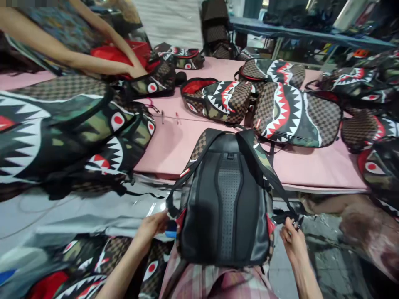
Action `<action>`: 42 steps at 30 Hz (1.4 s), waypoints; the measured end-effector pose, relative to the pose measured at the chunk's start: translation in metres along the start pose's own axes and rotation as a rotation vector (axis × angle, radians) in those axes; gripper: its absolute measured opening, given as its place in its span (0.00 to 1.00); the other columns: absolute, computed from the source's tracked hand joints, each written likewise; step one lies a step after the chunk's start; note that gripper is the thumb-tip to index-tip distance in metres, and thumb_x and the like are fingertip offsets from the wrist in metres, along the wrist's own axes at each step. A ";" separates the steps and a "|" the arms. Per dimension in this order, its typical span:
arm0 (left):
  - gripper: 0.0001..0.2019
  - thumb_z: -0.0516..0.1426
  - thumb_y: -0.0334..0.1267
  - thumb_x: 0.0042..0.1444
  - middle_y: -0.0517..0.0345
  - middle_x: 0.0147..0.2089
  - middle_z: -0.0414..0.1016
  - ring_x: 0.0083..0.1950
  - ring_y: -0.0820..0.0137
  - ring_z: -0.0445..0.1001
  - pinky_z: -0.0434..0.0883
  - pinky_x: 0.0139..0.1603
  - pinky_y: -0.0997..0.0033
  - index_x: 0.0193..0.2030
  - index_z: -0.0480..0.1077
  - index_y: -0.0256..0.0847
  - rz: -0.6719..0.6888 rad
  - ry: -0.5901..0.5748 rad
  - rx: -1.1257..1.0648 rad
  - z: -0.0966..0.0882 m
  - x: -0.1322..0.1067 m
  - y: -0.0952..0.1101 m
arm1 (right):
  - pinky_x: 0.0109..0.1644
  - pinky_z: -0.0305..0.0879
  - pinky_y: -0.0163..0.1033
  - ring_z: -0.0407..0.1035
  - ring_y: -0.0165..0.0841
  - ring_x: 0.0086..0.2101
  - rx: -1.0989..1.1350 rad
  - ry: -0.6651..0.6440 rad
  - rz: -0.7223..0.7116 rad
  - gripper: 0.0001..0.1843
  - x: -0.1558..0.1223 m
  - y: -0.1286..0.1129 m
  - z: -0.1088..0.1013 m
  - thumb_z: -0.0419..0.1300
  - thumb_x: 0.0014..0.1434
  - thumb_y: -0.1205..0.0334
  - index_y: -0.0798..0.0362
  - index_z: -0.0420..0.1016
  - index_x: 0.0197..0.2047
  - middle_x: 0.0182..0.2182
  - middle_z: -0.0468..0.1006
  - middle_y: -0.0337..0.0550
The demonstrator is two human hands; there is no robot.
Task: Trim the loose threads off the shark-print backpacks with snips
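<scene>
A backpack [226, 199] with a black padded back panel and camouflage-and-checker straps leans from my lap against the edge of the pink table [174, 141]. My left hand [154, 226] is closed on the lower end of its left shoulder strap. My right hand [291, 236] pinches the black webbing at the end of the right strap [288, 216]. The bag's front side is hidden from me.
Several shark-mouth backpacks [289, 112] lie across the table, and a heap of them [62, 133] fills the left. Another person's arms [93, 62] reach over a red bag [124, 52] at the far left. More bags lie below left. A blue table [311, 35] stands behind.
</scene>
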State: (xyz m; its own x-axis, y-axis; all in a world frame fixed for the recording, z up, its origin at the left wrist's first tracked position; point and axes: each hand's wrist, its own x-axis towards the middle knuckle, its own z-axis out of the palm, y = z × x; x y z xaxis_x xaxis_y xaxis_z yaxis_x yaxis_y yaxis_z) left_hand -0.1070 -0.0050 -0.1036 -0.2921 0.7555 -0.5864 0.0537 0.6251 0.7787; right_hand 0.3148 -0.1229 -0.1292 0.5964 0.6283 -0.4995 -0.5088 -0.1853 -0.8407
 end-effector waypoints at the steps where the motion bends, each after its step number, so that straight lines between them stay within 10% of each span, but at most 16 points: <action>1: 0.19 0.61 0.52 0.38 0.61 0.12 0.62 0.15 0.74 0.60 0.58 0.16 0.75 0.15 0.66 0.37 0.037 0.017 0.081 -0.005 0.002 0.002 | 0.15 0.39 0.28 0.39 0.18 0.13 -0.088 0.012 0.010 0.24 0.002 0.001 -0.003 0.70 0.38 0.48 0.53 0.59 0.20 0.13 0.48 0.23; 4: 0.22 0.54 0.57 0.46 0.58 0.17 0.70 0.21 0.69 0.68 0.65 0.23 0.72 0.21 0.71 0.37 0.323 -0.007 0.367 0.000 0.002 0.016 | 0.18 0.39 0.30 0.42 0.20 0.14 -0.434 0.061 -0.064 0.26 0.005 -0.006 -0.007 0.64 0.40 0.39 0.56 0.68 0.23 0.12 0.50 0.27; 9: 0.17 0.46 0.41 0.57 0.51 0.50 0.74 0.55 0.60 0.68 0.63 0.56 0.59 0.44 0.73 0.39 1.011 -0.212 0.743 0.061 0.023 0.047 | 0.24 0.52 0.36 0.60 0.34 0.20 -1.265 0.281 -0.321 0.25 0.005 -0.033 -0.007 0.52 0.50 0.41 0.55 0.77 0.30 0.16 0.68 0.42; 16: 0.21 0.48 0.41 0.57 0.49 0.56 0.70 0.55 0.64 0.68 0.64 0.56 0.61 0.55 0.65 0.37 0.808 -0.152 0.535 0.062 0.089 0.113 | 0.33 0.63 0.41 0.72 0.45 0.32 -1.301 0.483 -0.459 0.23 -0.011 -0.058 -0.015 0.49 0.51 0.53 0.56 0.76 0.43 0.30 0.79 0.52; 21: 0.20 0.60 0.45 0.46 0.49 0.55 0.68 0.56 0.60 0.66 0.63 0.55 0.58 0.47 0.72 0.42 0.923 -0.431 0.671 0.064 0.079 0.108 | 0.37 0.66 0.38 0.72 0.40 0.33 -1.091 0.105 -0.673 0.18 -0.028 -0.051 0.043 0.50 0.53 0.55 0.57 0.75 0.37 0.31 0.78 0.48; 29: 0.12 0.48 0.36 0.60 0.55 0.45 0.76 0.47 0.67 0.72 0.66 0.51 0.62 0.40 0.73 0.41 1.008 -0.056 0.672 0.089 0.069 0.108 | 0.37 0.66 0.37 0.71 0.34 0.32 -1.123 -0.582 -0.832 0.13 -0.022 -0.021 0.175 0.48 0.60 0.64 0.52 0.74 0.39 0.31 0.76 0.42; 34: 0.13 0.49 0.33 0.60 0.51 0.49 0.72 0.52 0.65 0.68 0.65 0.53 0.64 0.50 0.68 0.36 1.323 -0.180 0.758 0.149 0.064 0.152 | 0.50 0.62 0.43 0.64 0.38 0.46 -1.236 -0.504 -1.163 0.19 0.049 -0.048 0.241 0.47 0.57 0.73 0.52 0.71 0.47 0.45 0.73 0.48; 38: 0.10 0.54 0.36 0.57 0.48 0.41 0.72 0.46 0.60 0.69 0.67 0.48 0.56 0.44 0.70 0.35 1.398 -0.211 0.945 0.181 0.070 0.156 | 0.49 0.60 0.45 0.64 0.39 0.42 -1.545 -0.435 -1.150 0.21 0.084 -0.080 0.254 0.46 0.55 0.76 0.54 0.71 0.48 0.39 0.74 0.49; 42: 0.07 0.51 0.33 0.60 0.54 0.38 0.72 0.42 0.67 0.69 0.66 0.51 0.58 0.41 0.69 0.38 1.568 -0.266 0.778 0.160 0.064 0.117 | 0.49 0.59 0.45 0.63 0.38 0.41 -1.642 -0.691 -1.233 0.23 0.067 -0.079 0.212 0.46 0.51 0.80 0.53 0.73 0.44 0.37 0.73 0.46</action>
State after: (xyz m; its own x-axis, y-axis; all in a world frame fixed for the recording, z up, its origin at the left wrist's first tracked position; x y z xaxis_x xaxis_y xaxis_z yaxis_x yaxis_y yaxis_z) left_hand 0.0334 0.1483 -0.0858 0.6190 0.6383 0.4577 0.5263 -0.7696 0.3614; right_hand 0.2630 0.0940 -0.0518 -0.3341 0.9364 0.1073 0.9242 0.3478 -0.1577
